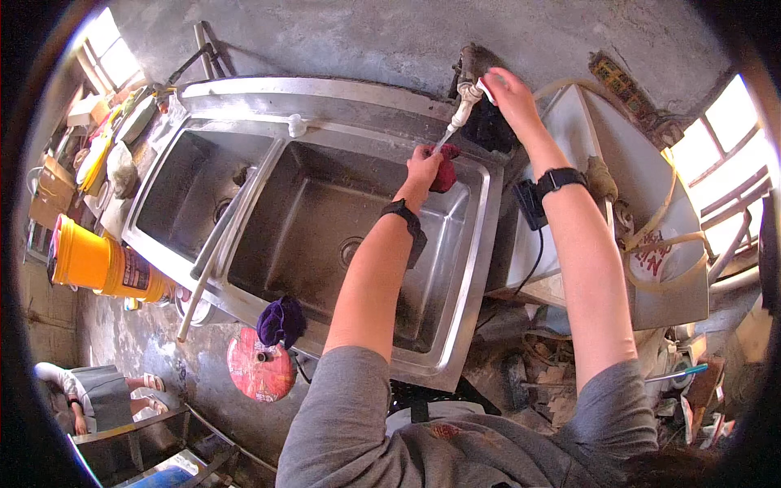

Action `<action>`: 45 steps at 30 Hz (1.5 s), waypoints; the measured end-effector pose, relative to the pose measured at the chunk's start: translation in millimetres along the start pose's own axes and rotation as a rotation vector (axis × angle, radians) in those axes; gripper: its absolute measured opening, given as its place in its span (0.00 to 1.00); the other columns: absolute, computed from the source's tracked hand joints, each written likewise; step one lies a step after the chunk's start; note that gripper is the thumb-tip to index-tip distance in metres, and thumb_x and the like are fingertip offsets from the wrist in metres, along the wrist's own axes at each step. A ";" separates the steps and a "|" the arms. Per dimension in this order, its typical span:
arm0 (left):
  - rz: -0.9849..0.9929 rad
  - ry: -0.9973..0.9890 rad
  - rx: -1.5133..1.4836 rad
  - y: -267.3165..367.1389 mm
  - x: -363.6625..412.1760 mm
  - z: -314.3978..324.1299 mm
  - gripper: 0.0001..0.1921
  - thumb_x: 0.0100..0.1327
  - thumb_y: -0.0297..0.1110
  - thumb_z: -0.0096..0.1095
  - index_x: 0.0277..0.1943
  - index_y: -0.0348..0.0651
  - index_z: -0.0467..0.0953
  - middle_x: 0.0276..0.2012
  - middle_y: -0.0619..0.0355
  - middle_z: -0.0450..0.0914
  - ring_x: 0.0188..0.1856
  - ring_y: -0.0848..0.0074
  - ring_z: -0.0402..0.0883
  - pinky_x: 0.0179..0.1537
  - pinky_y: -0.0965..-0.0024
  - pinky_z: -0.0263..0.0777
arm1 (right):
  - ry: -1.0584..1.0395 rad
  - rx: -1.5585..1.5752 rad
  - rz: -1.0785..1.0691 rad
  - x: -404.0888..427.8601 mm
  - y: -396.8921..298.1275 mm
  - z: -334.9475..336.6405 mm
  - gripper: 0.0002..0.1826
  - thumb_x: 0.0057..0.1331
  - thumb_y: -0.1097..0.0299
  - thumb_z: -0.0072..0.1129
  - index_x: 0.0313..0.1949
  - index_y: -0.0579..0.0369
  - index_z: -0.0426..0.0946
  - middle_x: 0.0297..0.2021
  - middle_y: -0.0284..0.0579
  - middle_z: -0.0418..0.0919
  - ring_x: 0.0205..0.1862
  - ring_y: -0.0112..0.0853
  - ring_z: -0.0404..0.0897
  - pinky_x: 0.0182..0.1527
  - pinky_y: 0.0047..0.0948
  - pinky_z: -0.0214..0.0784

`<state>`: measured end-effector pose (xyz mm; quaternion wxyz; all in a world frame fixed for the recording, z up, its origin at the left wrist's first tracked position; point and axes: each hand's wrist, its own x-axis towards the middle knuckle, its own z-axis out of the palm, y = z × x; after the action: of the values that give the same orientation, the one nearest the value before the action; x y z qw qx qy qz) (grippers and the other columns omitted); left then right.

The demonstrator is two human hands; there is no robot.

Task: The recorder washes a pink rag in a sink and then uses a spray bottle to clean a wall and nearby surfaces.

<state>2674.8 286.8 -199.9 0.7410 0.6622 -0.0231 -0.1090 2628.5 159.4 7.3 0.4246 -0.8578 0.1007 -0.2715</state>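
Observation:
My left hand [423,167] holds a bunched red cloth [445,174] over the back right corner of the larger basin of a stainless steel double-bowl sink [479,226]. Directly above the cloth is a white plastic tap [465,108], and a thin stream of water runs from its spout onto the cloth. The fingers of my right hand [512,97] are on the tap's white lever handle [486,90], partly covering it. A dark purple cloth [281,322] hangs on the sink's front rim, away from both hands.
Grey and white pipes [229,227] lie across the divider between the basins. Yellow buckets [107,259] stand left of the sink, and a round red lid-like object [260,366] is below its front edge. A white cabinet-like box [561,152] stands at right. Another person [104,396] is at lower left.

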 end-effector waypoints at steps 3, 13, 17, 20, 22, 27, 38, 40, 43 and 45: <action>0.159 -0.026 0.416 9.1 -15.0 5.5 0.22 0.46 0.37 0.56 0.46 0.42 0.68 0.39 0.46 0.68 0.40 0.54 0.71 0.43 0.64 0.67 | -0.072 -0.371 -0.267 10.3 8.6 -5.3 0.18 0.57 0.55 0.48 0.42 0.51 0.72 0.34 0.51 0.76 0.40 0.45 0.74 0.42 0.37 0.66; 0.411 -0.291 0.732 44.9 -64.0 -52.4 0.22 0.44 0.36 0.60 0.46 0.46 0.68 0.43 0.46 0.63 0.40 0.55 0.71 0.44 0.63 0.68 | -0.364 -0.711 0.055 32.6 -29.2 9.7 0.13 0.52 0.64 0.51 0.20 0.62 0.76 0.25 0.56 0.76 0.31 0.47 0.76 0.34 0.41 0.67; 0.354 -0.240 0.629 26.3 -66.2 -80.9 0.21 0.45 0.34 0.58 0.45 0.46 0.68 0.42 0.47 0.63 0.38 0.56 0.72 0.43 0.66 0.68 | -0.052 -0.683 -0.193 -21.6 -21.1 22.5 0.32 0.57 0.60 0.47 0.55 0.64 0.50 0.32 0.63 0.74 0.35 0.50 0.75 0.38 0.45 0.67; 0.185 -0.294 0.296 1.9 -70.8 -95.0 0.19 0.46 0.32 0.56 0.44 0.42 0.68 0.40 0.49 0.66 0.37 0.63 0.72 0.41 0.69 0.67 | -0.054 -0.309 -0.179 -116.3 -27.3 26.7 0.29 0.57 0.63 0.48 0.56 0.59 0.51 0.19 0.48 0.73 0.24 0.44 0.75 0.29 0.39 0.68; -0.029 -0.368 -0.018 18.5 -92.1 -77.5 0.17 0.48 0.32 0.54 0.43 0.38 0.68 0.38 0.51 0.70 0.39 0.71 0.70 0.41 0.71 0.65 | -0.181 -0.085 -0.071 -155.9 31.1 35.9 0.32 0.57 0.60 0.52 0.57 0.59 0.50 0.36 0.51 0.71 0.39 0.37 0.73 0.42 0.34 0.65; -0.217 -0.113 -0.151 -7.5 -115.9 -66.9 0.18 0.56 0.39 0.48 0.45 0.36 0.66 0.36 0.48 0.72 0.39 0.70 0.71 0.43 0.70 0.64 | -0.272 0.254 0.019 -216.3 63.5 103.6 0.29 0.61 0.54 0.45 0.58 0.52 0.53 0.52 0.47 0.62 0.52 0.33 0.64 0.51 0.31 0.58; 0.175 -0.022 0.433 1.9 -176.2 -60.0 0.29 0.52 0.48 0.56 0.54 0.44 0.59 0.43 0.41 0.64 0.47 0.52 0.66 0.48 0.61 0.62 | -0.158 1.247 1.084 -246.7 79.7 105.8 0.20 0.58 0.49 0.41 0.37 0.51 0.71 0.34 0.40 0.75 0.37 0.34 0.74 0.43 0.35 0.65; 0.220 -0.064 0.439 -3.9 -181.6 -58.1 0.28 0.49 0.47 0.58 0.52 0.43 0.63 0.45 0.39 0.63 0.47 0.52 0.67 0.48 0.60 0.62 | -0.315 1.203 1.124 -239.8 68.0 92.8 0.25 0.53 0.42 0.45 0.36 0.50 0.71 0.32 0.39 0.75 0.35 0.34 0.74 0.42 0.34 0.65; 0.324 0.004 0.439 -4.3 -193.6 -50.4 0.25 0.47 0.48 0.58 0.46 0.43 0.69 0.44 0.41 0.65 0.46 0.51 0.66 0.47 0.58 0.62 | -0.376 1.180 1.128 -239.5 71.3 99.1 0.25 0.53 0.41 0.47 0.34 0.51 0.71 0.32 0.40 0.75 0.33 0.33 0.74 0.39 0.32 0.66; 0.250 0.162 0.610 -3.3 -196.6 -49.2 0.22 0.47 0.48 0.58 0.42 0.44 0.71 0.42 0.45 0.66 0.45 0.53 0.66 0.46 0.56 0.61 | -0.306 1.094 1.132 -243.4 72.9 113.9 0.22 0.55 0.44 0.47 0.34 0.52 0.71 0.30 0.40 0.75 0.33 0.31 0.74 0.39 0.30 0.66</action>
<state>2491.5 372.3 -187.5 0.5160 0.8518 -0.0768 0.0475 2492.9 289.2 -198.4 0.8673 -0.3745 0.3140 0.0949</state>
